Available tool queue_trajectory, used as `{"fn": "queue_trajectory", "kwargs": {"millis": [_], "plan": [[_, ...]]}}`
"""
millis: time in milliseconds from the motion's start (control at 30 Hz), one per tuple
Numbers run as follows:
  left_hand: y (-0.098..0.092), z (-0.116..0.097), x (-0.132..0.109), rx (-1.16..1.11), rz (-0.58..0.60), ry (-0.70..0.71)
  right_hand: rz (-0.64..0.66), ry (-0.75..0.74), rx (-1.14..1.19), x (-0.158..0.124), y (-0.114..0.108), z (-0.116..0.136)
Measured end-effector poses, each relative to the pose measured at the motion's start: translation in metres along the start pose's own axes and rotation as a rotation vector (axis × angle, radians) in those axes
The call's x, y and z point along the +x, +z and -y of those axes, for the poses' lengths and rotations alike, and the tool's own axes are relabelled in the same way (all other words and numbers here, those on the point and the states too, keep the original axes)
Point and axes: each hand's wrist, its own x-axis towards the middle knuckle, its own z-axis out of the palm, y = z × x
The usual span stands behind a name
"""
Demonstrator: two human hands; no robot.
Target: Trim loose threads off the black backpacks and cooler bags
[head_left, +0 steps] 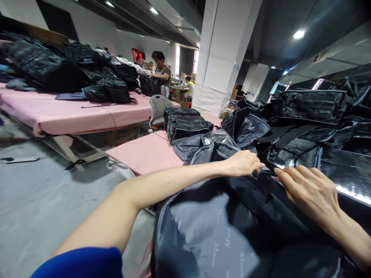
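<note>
An unzipped backpack [214, 231] with grey printed lining and dark edging lies spread right in front of me. Over its far edge, my left hand [245, 163] is closed in a pinch on a dark strip that looks like part of the bag's edge or zipper. A short way to the right, my right hand [311, 189] pinches the same dark strip, its thumb and forefinger pressed together. Between the two hands the strip is stretched; its exact kind is too small to tell. Just beyond, another opened bag [203, 148] shows grey lining.
Camouflage backpacks [314, 106] are heaped at the right, and one backpack [187, 122] stands on the pink table [145, 150]. A second pink table [72, 116] at left carries piled bags. A white pillar [220, 54], a grey chair [158, 108] and a co-worker [162, 73] are farther back.
</note>
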Motion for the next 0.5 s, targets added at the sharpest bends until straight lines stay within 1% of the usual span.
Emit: {"fn": "queue_trajectory", "kwargs": {"millis": [200,300,367,433,500], "plan": [[0.001,0.0,0.0,0.028,0.009,-0.016,-0.009,-0.022,-0.036,0.0,0.0,0.001],[0.002,0.003,0.001,0.032,0.01,-0.011,0.02,-0.03,0.017,-0.004,0.002,0.0],[0.002,0.004,0.001,0.021,0.013,-0.006,0.016,0.017,0.14,-0.007,0.002,-0.003],[0.003,0.005,0.002,0.022,0.014,-0.004,-0.007,0.11,0.241,-0.01,0.001,-0.006],[0.004,0.006,0.002,0.042,0.014,0.007,-0.016,0.156,0.235,-0.012,0.001,-0.008]]}}
